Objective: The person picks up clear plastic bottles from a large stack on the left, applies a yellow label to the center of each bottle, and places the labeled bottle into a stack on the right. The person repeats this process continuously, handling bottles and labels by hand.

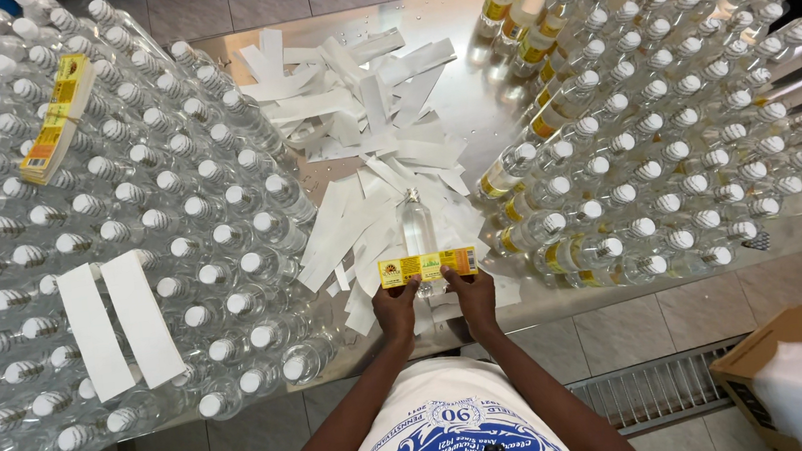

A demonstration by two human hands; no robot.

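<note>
Steel table (467, 97), left hand (396, 309) and right hand (474, 298) pinching yellow label (427, 267) on clear bottle (416, 224)

Both forearms reach forward, converging near the middle. The left hand (396, 309) and right hand (475, 298) sit side by side, fingertips pinched, thumbs up.

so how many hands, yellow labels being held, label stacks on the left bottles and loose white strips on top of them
hands: 2 (left, right)
yellow label held: 1
stack of yellow labels: 1
white strips on left bottles: 2
total: 6
</note>
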